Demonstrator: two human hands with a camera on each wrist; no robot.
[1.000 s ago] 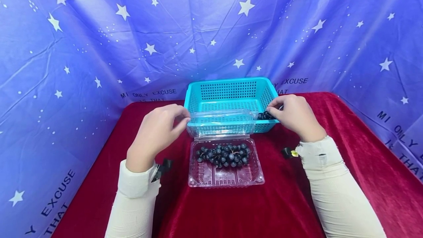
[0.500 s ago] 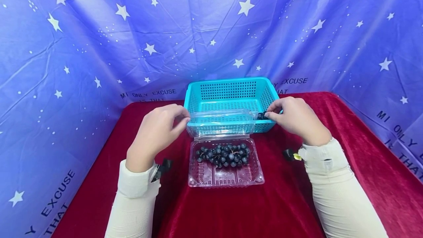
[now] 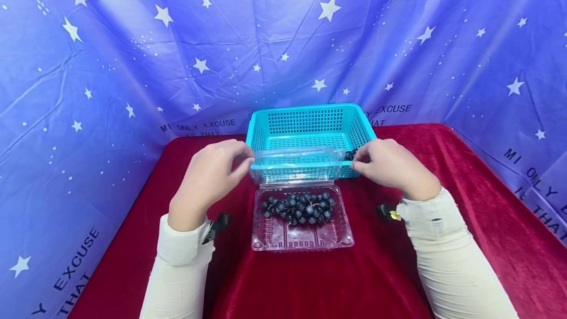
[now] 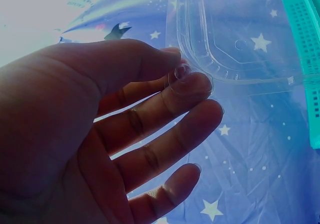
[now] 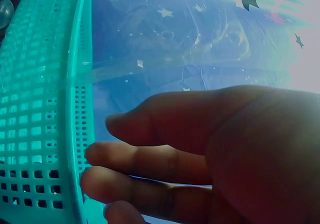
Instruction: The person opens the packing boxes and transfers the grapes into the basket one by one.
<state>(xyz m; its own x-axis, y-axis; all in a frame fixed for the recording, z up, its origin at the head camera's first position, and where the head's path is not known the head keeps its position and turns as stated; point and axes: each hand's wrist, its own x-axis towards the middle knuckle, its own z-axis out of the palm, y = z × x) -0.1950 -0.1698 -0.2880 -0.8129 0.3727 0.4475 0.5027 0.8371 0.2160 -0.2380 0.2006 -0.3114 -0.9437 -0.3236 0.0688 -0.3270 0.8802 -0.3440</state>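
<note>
A clear plastic clamshell box [image 3: 303, 246] lies with its hinged lid [image 3: 297, 156] raised against the front of a turquoise basket [image 3: 305, 108]. One dark bunch of grapes [image 3: 299, 209] rests in the box's base. My left hand [image 3: 208, 174] pinches the lid's left corner between thumb and forefinger, while the other fingers [image 4: 172, 134] spread loosely below. At the basket's front right rim is my right hand [image 3: 394, 166]; its thumb and fingers stand apart with nothing between them. More dark grapes [image 3: 349, 155] show inside the basket, partly hidden behind that hand.
Red velvet cloth [image 3: 301, 287] covers the table under the box and basket. A blue star-printed curtain [image 3: 266, 28] hangs behind and on both sides. The basket stands at the table's back edge, close to the curtain.
My right hand has moved from the grapes in the basket, nearer to me and slightly left, down to the front rim. My left hand and the lid have stayed put.
</note>
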